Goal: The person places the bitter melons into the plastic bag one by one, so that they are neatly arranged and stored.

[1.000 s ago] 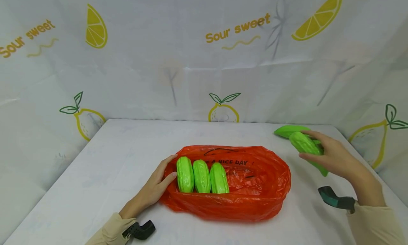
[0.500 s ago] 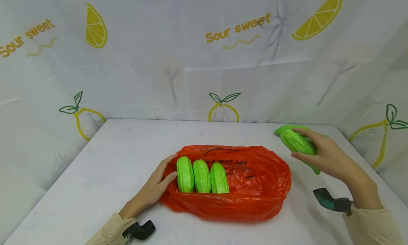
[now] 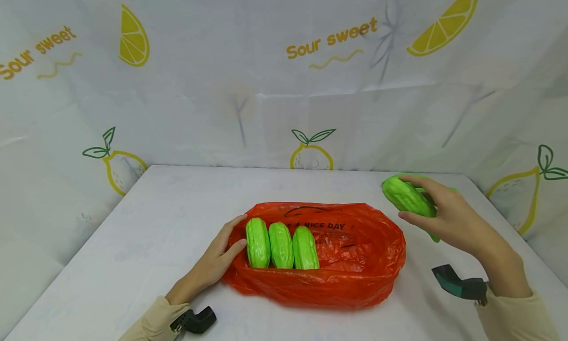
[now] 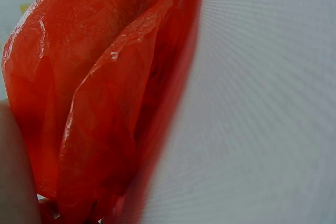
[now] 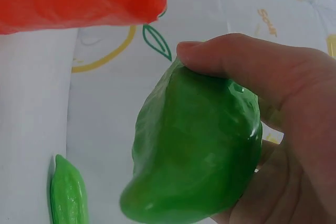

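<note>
My right hand [image 3: 459, 220] grips a bright green, ridged bitter melon [image 3: 406, 197] between thumb and fingers, up and to the right of the bag. Its tapered lower end [image 5: 157, 200] faces the right wrist camera. A red plastic bag [image 3: 319, 287] lies spread with its mouth upward, black lettering showing on the inside. Three more bitter melons stand side by side in its left part: the left one [image 3: 258, 243], the middle one [image 3: 280, 245] and the right one [image 3: 305, 248]. My left hand [image 3: 216, 255] holds the bag's left rim, thumb and fingers beside the left melon.
Another green bitter melon [image 5: 69, 192] lies on the table at the back right, mostly hidden behind the right hand in the head view. The white-covered table [image 3: 177, 203] ends at a white lemon-printed cloth [image 3: 199, 109] hanging behind it.
My right hand has moved a little left and toward the back with the bitter melon, now covering most of the melon behind. The left hand and the bag have stayed put.
</note>
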The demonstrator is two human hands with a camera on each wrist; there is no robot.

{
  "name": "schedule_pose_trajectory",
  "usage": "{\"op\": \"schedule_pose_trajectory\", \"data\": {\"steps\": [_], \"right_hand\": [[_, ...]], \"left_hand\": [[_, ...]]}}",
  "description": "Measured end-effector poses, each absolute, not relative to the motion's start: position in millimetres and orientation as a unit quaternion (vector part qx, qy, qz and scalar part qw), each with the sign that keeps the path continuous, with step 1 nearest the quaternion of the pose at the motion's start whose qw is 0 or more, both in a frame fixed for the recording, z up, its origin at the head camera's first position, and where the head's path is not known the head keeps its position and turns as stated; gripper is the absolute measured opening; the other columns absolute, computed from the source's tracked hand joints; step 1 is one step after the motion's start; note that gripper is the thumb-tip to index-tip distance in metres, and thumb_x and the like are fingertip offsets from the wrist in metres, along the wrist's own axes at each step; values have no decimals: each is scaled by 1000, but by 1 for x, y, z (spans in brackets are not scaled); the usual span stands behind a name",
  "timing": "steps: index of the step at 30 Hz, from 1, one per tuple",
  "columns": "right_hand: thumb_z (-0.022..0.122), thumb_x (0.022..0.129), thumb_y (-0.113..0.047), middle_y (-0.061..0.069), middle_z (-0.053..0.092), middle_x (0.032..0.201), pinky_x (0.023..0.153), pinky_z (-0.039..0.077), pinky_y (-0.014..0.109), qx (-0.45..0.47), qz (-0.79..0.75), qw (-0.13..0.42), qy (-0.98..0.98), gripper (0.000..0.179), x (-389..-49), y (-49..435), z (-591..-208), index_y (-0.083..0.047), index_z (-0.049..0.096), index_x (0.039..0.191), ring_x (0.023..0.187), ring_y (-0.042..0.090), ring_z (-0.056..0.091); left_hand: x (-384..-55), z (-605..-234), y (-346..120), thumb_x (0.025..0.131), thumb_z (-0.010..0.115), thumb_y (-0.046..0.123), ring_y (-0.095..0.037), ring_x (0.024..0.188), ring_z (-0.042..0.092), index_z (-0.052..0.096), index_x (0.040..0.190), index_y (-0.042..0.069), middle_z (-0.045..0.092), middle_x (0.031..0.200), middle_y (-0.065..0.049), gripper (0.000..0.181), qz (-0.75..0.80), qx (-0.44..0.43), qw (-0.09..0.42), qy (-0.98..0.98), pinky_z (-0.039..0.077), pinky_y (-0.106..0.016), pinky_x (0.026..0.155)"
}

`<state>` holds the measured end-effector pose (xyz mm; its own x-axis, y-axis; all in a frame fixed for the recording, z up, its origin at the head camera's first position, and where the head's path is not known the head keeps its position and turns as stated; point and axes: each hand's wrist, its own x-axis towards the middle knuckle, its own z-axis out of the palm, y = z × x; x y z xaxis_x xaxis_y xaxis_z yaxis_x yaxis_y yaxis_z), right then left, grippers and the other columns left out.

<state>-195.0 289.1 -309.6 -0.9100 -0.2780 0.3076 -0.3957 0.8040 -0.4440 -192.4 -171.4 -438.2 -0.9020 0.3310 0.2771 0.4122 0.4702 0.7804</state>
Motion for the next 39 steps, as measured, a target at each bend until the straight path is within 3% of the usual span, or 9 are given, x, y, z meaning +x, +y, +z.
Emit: {"op": "schedule_pose_trajectory", "data": {"steps": [12,17,20,22,32,39], "right_hand": [[85,77,-15,11,67,106,61,50,20,211,260,158,-929,75,-187,274,-305,-12,50,143,79,0,55],[85,78,-19,13,66,108,63,53,19,203,269,154,-929,73,-183,266,-302,-13,50,142,86,19,67],[83,80,-20,15,64,113,66,53,18,196,286,139,-928,71,-181,261,-300,-14,50,143,92,34,69],[83,81,-21,15,63,117,67,54,17,196,292,130,-927,71,-179,257,-299,-13,49,143,95,37,69],[78,86,-30,13,60,131,74,59,30,198,320,75,-923,71,-173,235,-294,-15,43,146,106,38,67],[77,88,-30,11,63,121,75,61,34,217,332,60,-916,68,-173,220,-300,-13,43,144,102,31,68]], "left_hand": [[-192,-438,-171,103,50,21,-33,147,32,32,154,20,37,157,-8,53,-468,-218,42,-855,25,-64,116],[-192,-438,-172,103,51,21,-32,147,33,32,154,20,38,157,-8,53,-466,-217,44,-856,26,-63,116],[-192,-437,-171,103,51,21,-32,147,33,32,154,20,38,157,-7,53,-465,-217,44,-857,26,-63,116],[-192,-437,-171,103,50,21,-31,147,33,32,154,20,38,157,-7,53,-464,-217,44,-857,26,-63,116],[-193,-437,-172,104,50,21,-30,147,33,32,154,20,37,157,-7,53,-464,-218,43,-857,27,-62,116],[-193,-438,-172,104,50,21,-29,147,33,32,154,20,37,157,-6,53,-466,-219,43,-856,27,-61,116]]}}
